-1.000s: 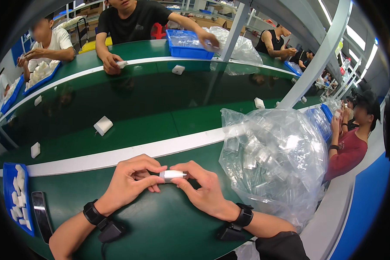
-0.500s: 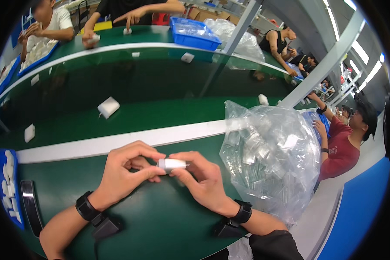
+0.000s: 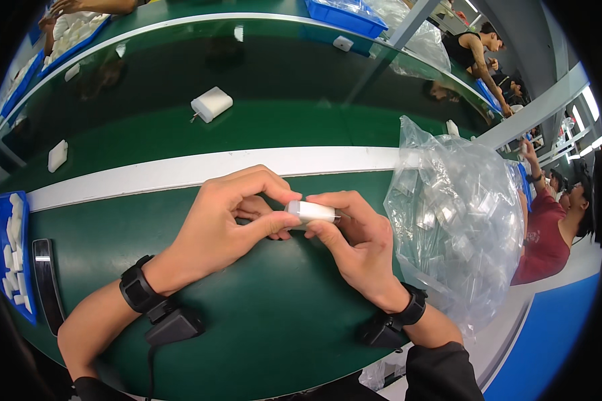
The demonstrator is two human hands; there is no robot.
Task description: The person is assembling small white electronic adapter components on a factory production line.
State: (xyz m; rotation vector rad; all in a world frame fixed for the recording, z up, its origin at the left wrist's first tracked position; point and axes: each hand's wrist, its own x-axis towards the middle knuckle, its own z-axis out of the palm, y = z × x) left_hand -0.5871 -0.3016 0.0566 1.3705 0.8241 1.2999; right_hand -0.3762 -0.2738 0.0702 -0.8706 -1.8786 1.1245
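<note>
Both my hands hold a small white plug-in charger (image 3: 316, 212) above the green work table. It is a rounded block with a greyish, see-through cover at its left end and thin metal prongs at its right end. My left hand (image 3: 224, 217) pinches the covered end between thumb and fingertips. On the pronged end, the thumb and index finger of my right hand (image 3: 358, 237) are closed. To the right of that hand rests a big clear plastic bag (image 3: 458, 227) full of transparent pieces.
A blue tray (image 3: 0, 230) of white blocks and a dark, glossy slim object (image 3: 47, 287) lie at left. Beyond a white rail (image 3: 247, 177) runs a green conveyor belt (image 3: 147, 140) carrying scattered white chargers (image 3: 213, 104). A co-worker in a red shirt (image 3: 545, 234) sits at right.
My hands and the charger sit further right and higher in the picture, as the whole view has shifted. Both hands keep their pinch on the charger.
</note>
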